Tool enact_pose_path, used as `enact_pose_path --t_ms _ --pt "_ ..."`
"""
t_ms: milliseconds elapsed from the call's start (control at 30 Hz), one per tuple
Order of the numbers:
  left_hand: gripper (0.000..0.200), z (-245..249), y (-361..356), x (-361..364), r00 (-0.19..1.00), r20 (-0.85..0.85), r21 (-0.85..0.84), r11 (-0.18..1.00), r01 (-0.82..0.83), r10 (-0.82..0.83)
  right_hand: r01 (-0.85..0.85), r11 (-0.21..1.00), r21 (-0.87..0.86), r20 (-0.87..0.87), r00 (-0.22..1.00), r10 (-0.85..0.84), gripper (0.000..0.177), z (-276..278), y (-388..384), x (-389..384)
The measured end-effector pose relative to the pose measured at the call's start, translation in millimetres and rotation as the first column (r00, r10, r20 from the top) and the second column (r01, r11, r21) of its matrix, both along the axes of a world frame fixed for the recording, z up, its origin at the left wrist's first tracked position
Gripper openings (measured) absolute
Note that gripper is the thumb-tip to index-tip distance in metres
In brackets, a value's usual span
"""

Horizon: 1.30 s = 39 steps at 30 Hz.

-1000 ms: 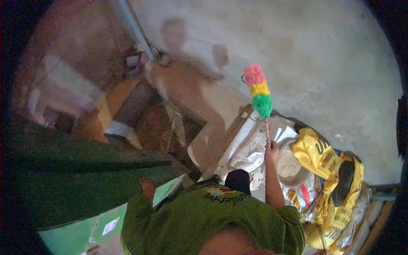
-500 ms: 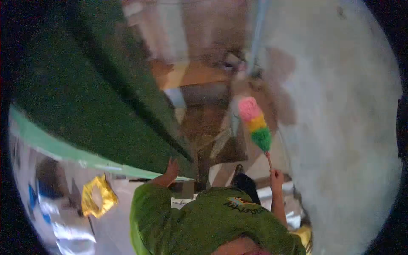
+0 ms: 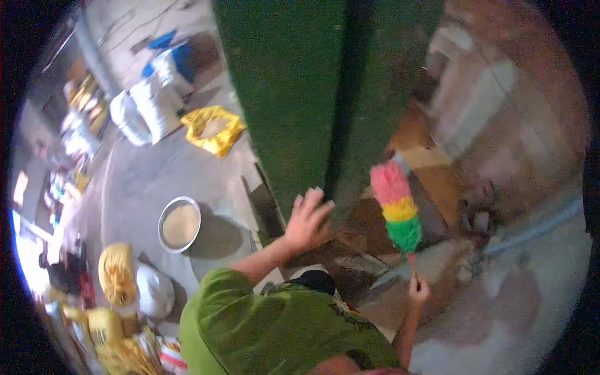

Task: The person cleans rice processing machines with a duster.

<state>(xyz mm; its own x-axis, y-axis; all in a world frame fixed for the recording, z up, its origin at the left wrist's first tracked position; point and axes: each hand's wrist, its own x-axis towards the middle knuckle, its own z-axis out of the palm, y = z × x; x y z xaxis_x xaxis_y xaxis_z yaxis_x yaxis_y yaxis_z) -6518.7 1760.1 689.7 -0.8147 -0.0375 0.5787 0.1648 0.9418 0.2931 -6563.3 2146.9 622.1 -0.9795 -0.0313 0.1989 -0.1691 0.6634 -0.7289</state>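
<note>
My right hand (image 3: pixel 420 290) is closed around the thin handle of a fluffy duster (image 3: pixel 400 211), striped pink, yellow and green. Its head points up and away from me, beside a large dark green panel (image 3: pixel 281 94). My left hand (image 3: pixel 309 222) is raised with its fingers spread, overlapping the panel's lower end in this view. Nothing shows in that hand.
On the floor at left stand a metal bowl (image 3: pixel 180 225) of pale grainy material and an open yellow sack (image 3: pixel 214 130). White sacks (image 3: pixel 140 112) and tied yellow bags (image 3: pixel 117 274) lie around them. Brown cardboard (image 3: pixel 431 175) lies beyond the duster.
The view has swung left, bringing the bowl and more sacks into sight. My left hand has come off the panel's edge area and spread its fingers. The duster stays in my right hand.
</note>
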Motion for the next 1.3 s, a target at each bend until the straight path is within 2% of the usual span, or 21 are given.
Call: enact_pose_path --t_ms 33,67,133,167,233,267,400,433,567,633,733,800,900,933,1000,1033,1067,1133,1200,1267,1300 --pt "0.062 9 -18 5 0.971 -0.155 0.005 0.983 -0.184 0.183 -0.031 0.996 -0.083 -0.062 0.998 0.025 0.013 18 -18 -23" --pt "0.066 24 -33 9 0.920 -0.194 0.097 0.940 -0.329 0.342 -0.060 0.984 -0.165 -0.123 0.992 0.040 0.013 35 -36 -43" --pt "0.079 34 -75 -3 0.828 -0.308 0.129 0.883 -0.452 0.469 -0.274 0.959 -0.070 -0.243 0.937 0.250 0.007 58 -66 -102" --pt "0.079 40 -85 -11 0.813 -0.304 0.134 0.868 -0.479 0.496 -0.346 0.934 -0.087 -0.316 0.899 0.303 0.009 86 -90 -119" --pt "0.078 41 -88 -15 0.858 -0.076 0.159 0.856 -0.492 0.507 -0.461 0.886 -0.052 -0.465 0.796 0.387 0.014 106 -116 -150" --pt "0.078 34 -86 -11 0.853 -0.081 0.162 0.851 -0.499 0.516 -0.488 0.872 -0.040 -0.557 0.735 0.386 0.016 119 -131 -150" --pt "0.070 17 -100 -19 0.821 -0.124 -0.012 0.826 -0.563 0.558 -0.586 0.802 0.110 -0.598 0.606 0.525 0.016 180 -193 -170" --pt "0.067 17 -99 -18 0.806 -0.160 -0.044 0.811 -0.583 0.570 -0.585 0.804 0.106 -0.606 0.603 0.519 0.016 189 -204 -178" --pt "0.063 13 -102 -23 0.836 -0.147 0.035 0.847 -0.530 0.529 -0.433 0.848 0.305 -0.803 0.362 0.473 0.015 233 -242 -216" --pt "0.063 15 -112 -47 0.836 -0.109 0.067 0.844 -0.533 0.537 -0.426 0.866 0.262 -0.846 0.330 0.418 0.013 264 -272 -250" --pt "0.062 15 -108 -32 0.836 -0.179 0.011 0.851 -0.525 0.519 -0.411 0.901 0.137 -0.886 0.356 0.297 0.014 311 -296 -238" --pt "0.062 25 -97 -16 0.847 -0.111 0.057 0.854 -0.517 0.520 -0.443 0.894 -0.070 -0.833 0.518 0.192 0.020 334 -308 -216" --pt "0.066 21 -96 -11 0.862 -0.082 0.082 0.865 -0.495 0.501 -0.529 0.844 -0.089 -0.724 0.616 0.310 0.024 309 -337 -200" --pt "0.066 23 -93 -4 0.862 -0.081 0.075 0.866 -0.495 0.500 -0.574 0.819 -0.021 -0.717 0.579 0.388 0.024 284 -345 -197" --pt "0.072 26 -80 15 0.896 0.007 0.353 0.837 -0.418 0.444 -0.634 0.759 0.151 -0.728 0.448 0.519 0.023 216 -349 -191" --pt "0.072 15 -74 30 0.893 0.002 0.360 0.833 -0.420 0.450 -0.643 0.720 0.261 -0.742 0.344 0.576 0.023 192 -347 -189" --pt "0.076 -1 -71 48 0.878 0.024 0.387 0.805 -0.449 0.478 -0.650 0.709 0.274 -0.744 0.324 0.584 0.023 182 -345 -188" --pt "0.083 -7 -58 85 0.826 0.108 0.437 0.720 -0.539 0.553 -0.629 0.759 0.167 -0.789 0.376 0.486 0.023 174 -347 -190" --pt "0.084 -17 -36 127 0.776 0.190 0.457 0.646 -0.612 0.601 -0.548 0.830 0.098 -0.828 0.418 0.374 0.022 207 -348 -191" --pt "0.084 -51 -17 165 0.692 0.237 0.487 0.533 -0.692 0.682 -0.567 0.821 -0.067 -0.771 0.552 0.318 0.023 249 -348 -181" --pt "0.084 -61 -2 183 0.682 0.251 0.483 0.521 -0.703 0.687 -0.575 0.816 -0.066 -0.762 0.557 0.331 0.023 257 -349 -174"
